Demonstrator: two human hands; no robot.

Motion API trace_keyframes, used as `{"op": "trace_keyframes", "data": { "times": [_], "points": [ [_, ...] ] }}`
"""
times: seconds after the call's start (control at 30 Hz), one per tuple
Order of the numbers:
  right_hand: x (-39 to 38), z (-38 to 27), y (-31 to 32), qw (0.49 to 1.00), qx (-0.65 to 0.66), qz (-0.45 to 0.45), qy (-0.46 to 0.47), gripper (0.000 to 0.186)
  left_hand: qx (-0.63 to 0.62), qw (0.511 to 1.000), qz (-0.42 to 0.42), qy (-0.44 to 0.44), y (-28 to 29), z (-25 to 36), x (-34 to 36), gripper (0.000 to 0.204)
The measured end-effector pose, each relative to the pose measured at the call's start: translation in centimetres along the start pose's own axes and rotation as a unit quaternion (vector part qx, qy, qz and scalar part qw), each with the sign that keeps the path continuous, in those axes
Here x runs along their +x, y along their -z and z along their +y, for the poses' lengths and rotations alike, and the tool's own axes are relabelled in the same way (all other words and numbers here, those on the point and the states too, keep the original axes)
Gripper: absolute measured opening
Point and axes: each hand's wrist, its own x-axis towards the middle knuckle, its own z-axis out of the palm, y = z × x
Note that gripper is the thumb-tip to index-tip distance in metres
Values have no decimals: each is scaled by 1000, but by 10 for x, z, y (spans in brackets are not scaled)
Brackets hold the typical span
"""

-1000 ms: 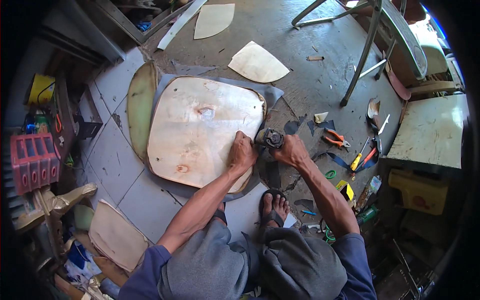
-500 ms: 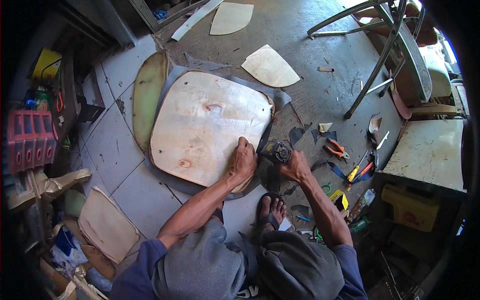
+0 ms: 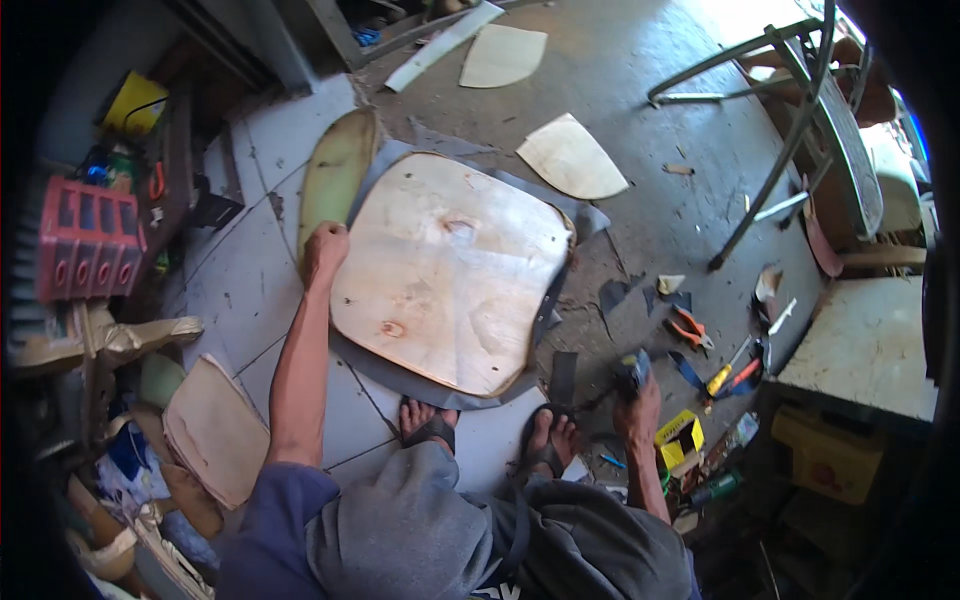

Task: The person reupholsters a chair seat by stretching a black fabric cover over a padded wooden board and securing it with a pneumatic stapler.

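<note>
Left hand (image 3: 326,248) shifted to left edge of pale panel (image 3: 450,270), frame centre; fingers curled, hold unclear to me | right hand (image 3: 638,405), lower right, grips dark tool (image 3: 632,372) | step: likely regripping; next calls for steadying grey cloth (image 3: 400,378)

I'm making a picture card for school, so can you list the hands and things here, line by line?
Left hand: at the left edge of the board, grip unclear
Right hand: holds a dark, blurred tool
Board: pale, lying on grey cloth
Left of board: green pad
Right, on floor: pliers, screwdriver
Far left: red drawers
</note>
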Motion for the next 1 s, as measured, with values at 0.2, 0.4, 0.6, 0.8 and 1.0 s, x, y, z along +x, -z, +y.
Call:
{"op": "trace_keyframes", "data": {
  "times": [0.2, 0.4, 0.6, 0.8, 1.0],
  "points": [
    [-46, 64, -23, 980, -193, -14, -53, 80, 52, 993, -106, -19, -8, 20, 14, 34],
    [-35, 29, -1, 974, -211, -50, -65, 65, 84, 986, -146, 0, -8, 24, 26, 34],
    [2, -43, 30, 993, -76, -18, 83, 55, -50, 993, 9, -107, -9, 61, 11, 19],
    [56, -164, 112, 954, 61, 48, 289, 56, -135, 894, 102, -415, 89, 208, -75, 6],
    [71, -280, 234, 857, -25, 148, 494, 72, -149, 697, 13, -701, 193, 303, -170, 16]
  ]
}}
